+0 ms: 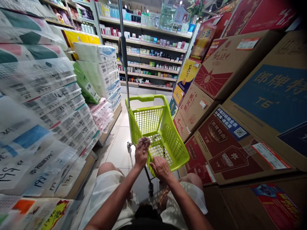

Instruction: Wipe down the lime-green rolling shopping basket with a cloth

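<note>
A lime-green plastic shopping cart point(174, 143) with a lattice basket stands on the floor between my knees. Inside, the basket shows only its own open grid. My left hand point(141, 157) is closed around a bunched brownish-pink cloth point(144, 141), held against the basket's left rim. On the near rim lies my right hand point(161, 167), its fingers curled over the edge and the thumb to the left. The fingertips of that hand are partly hidden. A grey pole point(127, 81) rises from the cart's left side.
Wrapped paper packs point(55, 95) are piled closely on the left. Liquor cartons point(216, 67) with price tags form a wall on the right. Ahead, a shelf unit point(146, 41) carries small boxes and jars. Pale floor tiles point(112, 143) show along the cart's left.
</note>
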A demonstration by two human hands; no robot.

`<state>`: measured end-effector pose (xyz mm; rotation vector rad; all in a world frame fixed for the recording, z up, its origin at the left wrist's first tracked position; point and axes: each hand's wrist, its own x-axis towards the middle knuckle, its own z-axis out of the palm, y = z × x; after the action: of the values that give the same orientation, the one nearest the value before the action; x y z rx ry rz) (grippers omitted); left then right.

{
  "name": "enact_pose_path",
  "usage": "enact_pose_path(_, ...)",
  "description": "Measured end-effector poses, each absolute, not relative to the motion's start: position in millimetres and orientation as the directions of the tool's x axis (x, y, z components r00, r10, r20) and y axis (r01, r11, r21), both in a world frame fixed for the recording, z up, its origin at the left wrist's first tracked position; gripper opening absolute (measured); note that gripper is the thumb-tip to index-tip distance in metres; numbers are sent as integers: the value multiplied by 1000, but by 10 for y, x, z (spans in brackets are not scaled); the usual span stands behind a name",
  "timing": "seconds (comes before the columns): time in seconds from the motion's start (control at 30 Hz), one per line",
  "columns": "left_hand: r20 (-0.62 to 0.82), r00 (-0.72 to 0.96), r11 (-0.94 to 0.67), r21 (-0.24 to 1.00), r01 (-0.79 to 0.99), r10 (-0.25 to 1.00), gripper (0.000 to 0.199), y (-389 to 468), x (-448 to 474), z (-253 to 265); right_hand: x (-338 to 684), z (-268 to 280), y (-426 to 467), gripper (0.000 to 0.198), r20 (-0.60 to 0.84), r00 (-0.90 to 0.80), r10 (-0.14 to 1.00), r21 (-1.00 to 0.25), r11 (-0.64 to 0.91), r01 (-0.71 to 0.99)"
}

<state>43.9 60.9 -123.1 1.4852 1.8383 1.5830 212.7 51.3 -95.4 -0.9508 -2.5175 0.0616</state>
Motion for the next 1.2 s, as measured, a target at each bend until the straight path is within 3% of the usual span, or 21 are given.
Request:
enact_pose_path(0.23,443,-532,-60,806,589,722,37,1582,-354,-679,2445,-914,644,55,421,-719,553,-144,824,548)
enact_pose_path(0.4,427,-547,-55,821,568,720,34,1382,-72,-714,2797,-902,823,59,437,-734,519,-145,847,512)
enact_pose_path(0.57,405,-345,-96,754,649,847,30,870,596,-1027,2693,-856,962,56,417,-606,677,-79,691,718)
enact_pose_path(0.67,413,-304,-74,686,724,859,30,909,559,-987,2448,-866,1004,56,469,-483,739,-113,593,798)
enact_pose_path(0.77,449,-373,-15,654,756,812,32,1157,196,-774,2339,-914,1052,56,511,-401,760,-166,545,822)
enact_pose_path(0.93,537,-454,81,578,812,711,33,1411,-400,-422,2558,-998,1205,58,555,-423,716,-146,585,798)
enact_pose_path(1.03,591,-410,21,553,833,694,34,1339,-486,-391,2737,-1004,1334,60,570,-412,710,-131,574,808)
enact_pose_path(1.1,624,-416,-63,599,798,662,34,1276,-457,-410,2782,-977,1415,62,562,-396,726,-130,551,825)
enact_pose_path(1.2,659,-567,-173,714,679,493,37,1287,-410,-331,2672,-915,1494,62,542,-357,761,-146,504,851)
